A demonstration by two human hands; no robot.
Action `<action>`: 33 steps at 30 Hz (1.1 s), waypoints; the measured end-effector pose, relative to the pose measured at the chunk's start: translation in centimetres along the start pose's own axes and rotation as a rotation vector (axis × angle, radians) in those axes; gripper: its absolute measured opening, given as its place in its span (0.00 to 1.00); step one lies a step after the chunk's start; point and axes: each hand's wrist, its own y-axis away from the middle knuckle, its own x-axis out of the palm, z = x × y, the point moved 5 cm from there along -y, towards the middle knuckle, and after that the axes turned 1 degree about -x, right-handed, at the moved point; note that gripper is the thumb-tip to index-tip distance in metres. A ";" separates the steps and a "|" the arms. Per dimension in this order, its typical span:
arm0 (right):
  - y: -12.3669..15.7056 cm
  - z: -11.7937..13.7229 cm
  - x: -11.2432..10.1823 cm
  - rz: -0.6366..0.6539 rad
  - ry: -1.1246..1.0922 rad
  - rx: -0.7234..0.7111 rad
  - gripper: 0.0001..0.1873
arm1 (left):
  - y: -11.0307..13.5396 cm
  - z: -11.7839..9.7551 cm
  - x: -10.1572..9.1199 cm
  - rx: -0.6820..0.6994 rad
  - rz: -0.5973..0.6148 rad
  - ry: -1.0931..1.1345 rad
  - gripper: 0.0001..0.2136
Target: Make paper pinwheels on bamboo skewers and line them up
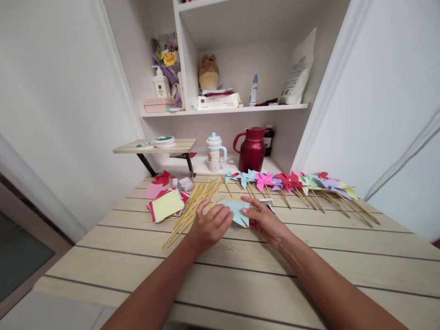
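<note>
Between my hands is a light blue paper square [238, 211] with slits cut in from its corners. My left hand [212, 223] grips its left side, the fingers curled over the edge. On the opposite side my right hand [264, 220] pinches the sheet, thumb on top and index finger stretched along the far edge. Wooden sticks [195, 206] lie in a loose bundle just beyond and left of my left hand. Part of a stick end [227, 246] shows below the paper. A small white and dark item [268, 204] sits behind my right hand, partly hidden.
Finished paper pinwheels [290, 181] on sticks lie in a row at the back right. Stacked coloured paper squares [167, 205] sit at the left. A red jug [252, 149] and a sippy cup [214, 153] stand behind, beside a small raised shelf [154, 147].
</note>
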 end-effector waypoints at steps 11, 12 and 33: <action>-0.4 2.2 -1.8 -0.189 0.102 -0.257 0.34 | 0.9 1.6 -2.7 -0.453 -0.558 0.151 0.15; -0.2 2.5 -1.8 -0.191 0.121 -0.277 0.34 | 1.0 2.2 -2.9 -0.538 -0.586 0.245 0.15; 0.9 5.2 -1.3 -0.148 0.690 -0.582 0.33 | -1.7 3.6 4.5 -0.891 -0.003 1.544 0.31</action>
